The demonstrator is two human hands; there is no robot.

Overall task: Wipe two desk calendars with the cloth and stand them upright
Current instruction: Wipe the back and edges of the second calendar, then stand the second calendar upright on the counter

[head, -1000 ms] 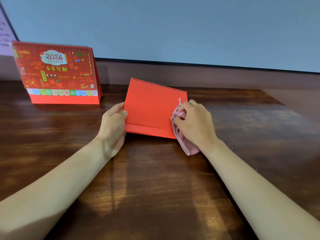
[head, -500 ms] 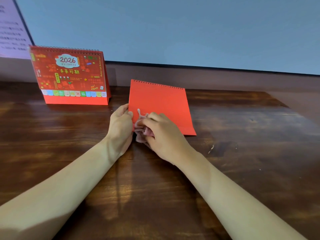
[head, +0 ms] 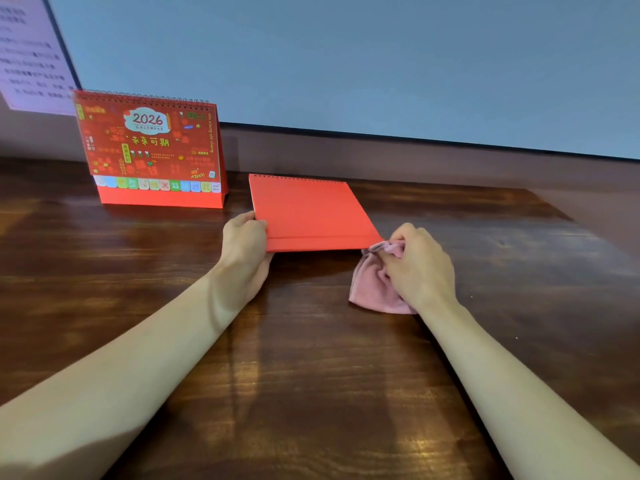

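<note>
Cloth [head: 375, 285] now sits at the near-right corner of the flat calendar [head: 308, 213]; half a second ago it was at the near-left. Right hand [head: 420, 265] grips it bunched, fingers curled. Left hand [head: 246, 247] holds the calendar's left edge against the desk [head: 311, 358]. Printed calendar [head: 149, 150] stands upright, back left. Judgement: near-edge pass done; standing this one up remains.

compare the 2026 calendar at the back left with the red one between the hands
Pose: the 2026 calendar stands upright; the plain calendar lies down.
Face: the 2026 calendar shows a printed cover; the plain calendar shows only blank red.
Contact: nothing touches the 2026 calendar; the left hand holds the plain calendar's left edge.
Both are red and spiral-bound.
</note>
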